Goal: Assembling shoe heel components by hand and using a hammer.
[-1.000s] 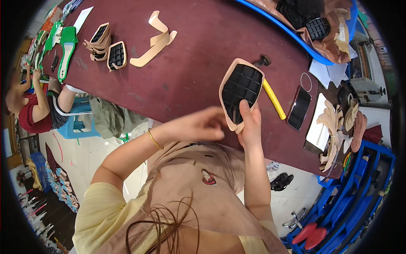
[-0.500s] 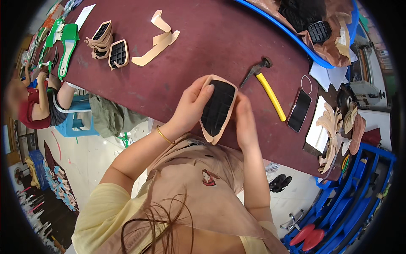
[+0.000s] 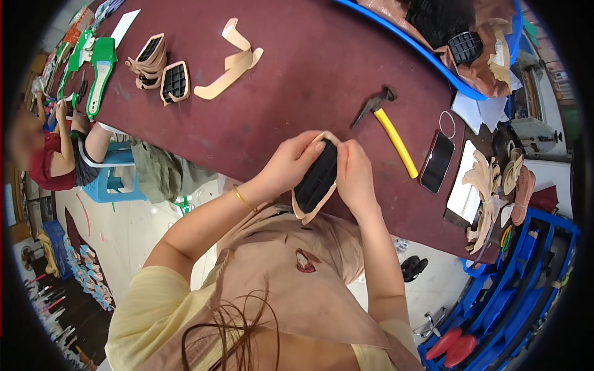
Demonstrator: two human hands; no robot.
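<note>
Gripping it between both hands, you hold a black, grid-patterned, elongated piece with a beige rim (image 3: 317, 180) at the centre of the frame, in front of your apron (image 3: 291, 247) and by the near edge of the dark red tabletop (image 3: 284, 80). Your left hand (image 3: 291, 162) is closed around the piece's upper left side, the thumb lying near its top end; your right hand (image 3: 355, 176) clasps its upper right edge with bent fingers. The narrower end points down toward you. To the right of your hands, a hammer with a dark metal head and a yellow handle (image 3: 396, 143) lies on the tabletop, and beyond it a dark-screened smartphone (image 3: 437, 162) rests near the bundled beige strips (image 3: 484, 191) at the right of the frame. In the upper left, a stack of beige-edged black pieces (image 3: 150, 62) stands just beside a single beige-rimmed black piece (image 3: 176, 83), with a bent, glossy beige strap (image 3: 230, 65) near them. A blue-rimmed container (image 3: 427, 51) fills the upper right.
</note>
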